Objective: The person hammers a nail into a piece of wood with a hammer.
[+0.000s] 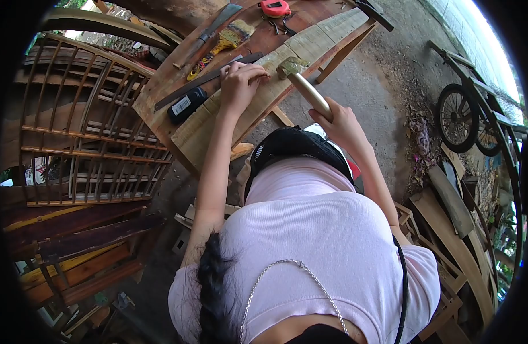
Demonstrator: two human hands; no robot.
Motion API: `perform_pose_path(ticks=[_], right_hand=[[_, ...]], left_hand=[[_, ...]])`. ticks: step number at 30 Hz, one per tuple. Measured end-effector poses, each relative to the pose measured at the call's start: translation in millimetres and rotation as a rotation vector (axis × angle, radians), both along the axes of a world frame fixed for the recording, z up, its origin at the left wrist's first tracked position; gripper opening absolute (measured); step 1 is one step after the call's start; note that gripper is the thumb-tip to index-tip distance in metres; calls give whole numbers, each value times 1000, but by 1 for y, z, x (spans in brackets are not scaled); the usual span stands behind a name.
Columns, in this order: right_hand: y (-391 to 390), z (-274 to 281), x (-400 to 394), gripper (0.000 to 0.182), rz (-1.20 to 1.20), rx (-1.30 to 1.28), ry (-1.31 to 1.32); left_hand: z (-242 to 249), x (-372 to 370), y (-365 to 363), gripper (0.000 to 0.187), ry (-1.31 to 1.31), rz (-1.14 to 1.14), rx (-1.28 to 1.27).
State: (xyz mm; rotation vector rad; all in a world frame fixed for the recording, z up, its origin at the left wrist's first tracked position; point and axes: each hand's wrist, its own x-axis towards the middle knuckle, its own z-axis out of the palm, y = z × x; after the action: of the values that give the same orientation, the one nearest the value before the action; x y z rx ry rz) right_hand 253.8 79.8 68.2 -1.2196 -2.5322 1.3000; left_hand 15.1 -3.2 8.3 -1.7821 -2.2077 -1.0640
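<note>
My right hand (342, 123) is closed around the pale handle of a hammer (312, 94). The hammer's worn head lies over a long wooden plank (315, 43), just right of my left fingertips. Above the same plank, my left hand (244, 80) has its fingers bent together; what they hold, if anything, I cannot tell. Behind the left hand a dark metal straightedge (186, 86) runs across the workbench (152, 100). A black object with a white label (186, 105) lies near my left wrist.
On the workbench lie a paint-stained brush (232, 37), a blade tool (218, 23), a red tape measure (274, 8) and several nails (273, 26). Wooden lattice frames (74, 126) stand at left. A wheeled cart (458, 117) and stacked boards (447, 223) are at right.
</note>
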Motion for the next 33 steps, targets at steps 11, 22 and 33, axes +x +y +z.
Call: perform_pose_path(ticks=[11,22,33], right_hand=[[0,13,-1,34,-60,-61,5],[-5,33,-7,35,70,-2,-15],[-7,30,-9,34,56,47,-16]], left_hand=[[2,-2,-3,10,-23,-13,-31],[-2,-5,0,14,-30,-37,0],[-2,-8,-1,16,-56,-54,11]])
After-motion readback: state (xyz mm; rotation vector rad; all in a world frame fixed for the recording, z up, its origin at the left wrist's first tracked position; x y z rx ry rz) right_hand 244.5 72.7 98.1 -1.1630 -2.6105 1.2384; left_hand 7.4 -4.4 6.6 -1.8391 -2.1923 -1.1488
